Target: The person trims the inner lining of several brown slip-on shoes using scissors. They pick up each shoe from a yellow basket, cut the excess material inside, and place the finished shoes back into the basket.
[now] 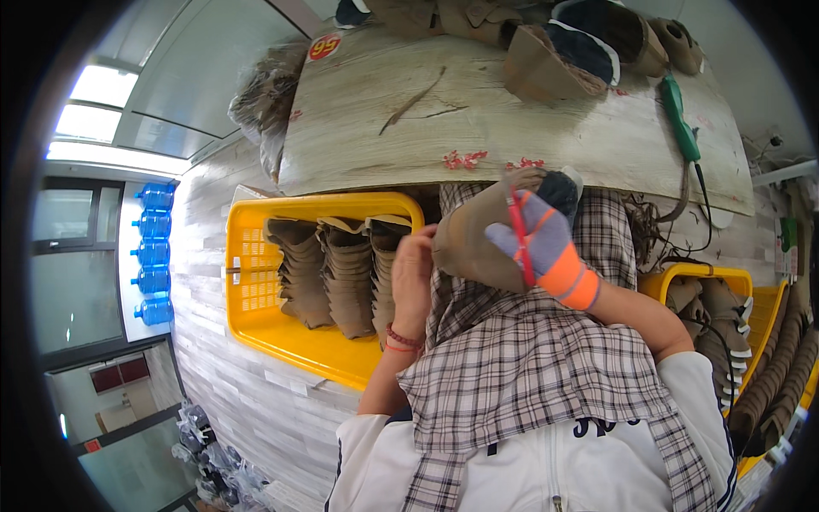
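Note:
A brown boot upper (478, 235) lies sideways above my lap, its wide end toward the left and a dark, pale-edged end (560, 194) at the upper right. My bare left hand (412, 275) has its fingers closed on the upper's left edge. On the other side my right hand (548, 247), in a grey and orange glove, is wrapped round a slim red tool (519, 230) that lies across the upper. What kind of tool it is, I cannot make out. Some left fingertips are hidden behind the upper.
A worn wooden table (367, 111) stands ahead, with a boot (554, 64) and a green corded hand tool (678, 119) on it. At left, a yellow crate (299, 358) holds stacked brown pieces (345, 273); another yellow crate (695, 271) with boots stands at right.

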`<state>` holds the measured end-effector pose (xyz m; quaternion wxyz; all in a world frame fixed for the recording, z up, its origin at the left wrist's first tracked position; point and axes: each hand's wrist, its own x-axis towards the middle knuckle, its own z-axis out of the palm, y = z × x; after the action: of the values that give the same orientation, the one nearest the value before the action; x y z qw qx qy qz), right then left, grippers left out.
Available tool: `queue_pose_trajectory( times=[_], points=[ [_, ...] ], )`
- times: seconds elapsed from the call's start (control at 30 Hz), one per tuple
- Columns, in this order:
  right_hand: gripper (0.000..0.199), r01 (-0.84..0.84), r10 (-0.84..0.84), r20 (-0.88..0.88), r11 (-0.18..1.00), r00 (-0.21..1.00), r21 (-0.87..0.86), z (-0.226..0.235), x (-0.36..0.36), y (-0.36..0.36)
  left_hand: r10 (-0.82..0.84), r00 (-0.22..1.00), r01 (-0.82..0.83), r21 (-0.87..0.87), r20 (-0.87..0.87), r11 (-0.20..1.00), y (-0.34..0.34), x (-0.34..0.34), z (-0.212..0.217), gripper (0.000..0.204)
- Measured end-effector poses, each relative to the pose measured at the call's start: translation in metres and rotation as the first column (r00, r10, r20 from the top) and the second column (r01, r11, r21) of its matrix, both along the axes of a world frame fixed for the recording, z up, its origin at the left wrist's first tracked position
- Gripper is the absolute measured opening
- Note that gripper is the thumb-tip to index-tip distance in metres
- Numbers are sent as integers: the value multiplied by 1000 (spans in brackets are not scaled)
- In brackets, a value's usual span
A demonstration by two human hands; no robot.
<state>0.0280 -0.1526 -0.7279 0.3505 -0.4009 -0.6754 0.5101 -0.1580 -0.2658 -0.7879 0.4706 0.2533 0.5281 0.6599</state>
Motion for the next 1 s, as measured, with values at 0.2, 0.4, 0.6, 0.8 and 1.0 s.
queue_pose_trajectory(
  times=[0.2, 0.4, 0.6, 0.8, 1.0],
  points=[
    [34, 50, -43, -172, 998, 984, 36, 23, 26, 18, -238, 625, -217, -459, -743, 862, -9, -58, -132, 54],
    [36, 75, -81, -158, 996, 984, -41, 22, 38, 28, -440, 375, -183, -530, -816, 828, 6, -65, -160, 38],
    [40, 82, -81, -101, 997, 992, 9, 25, 45, 35, -469, 353, -43, -514, -810, 856, -78, -41, -148, 25],
    [41, 21, -26, -105, 999, 994, -46, 27, 44, 42, -601, 401, 33, -645, -692, 764, -196, -56, -133, 29],
    [38, -19, 17, -70, 999, 997, -33, 35, 41, 39, -865, 243, 85, -879, -439, 470, -342, -100, -115, 35]
  ],
)
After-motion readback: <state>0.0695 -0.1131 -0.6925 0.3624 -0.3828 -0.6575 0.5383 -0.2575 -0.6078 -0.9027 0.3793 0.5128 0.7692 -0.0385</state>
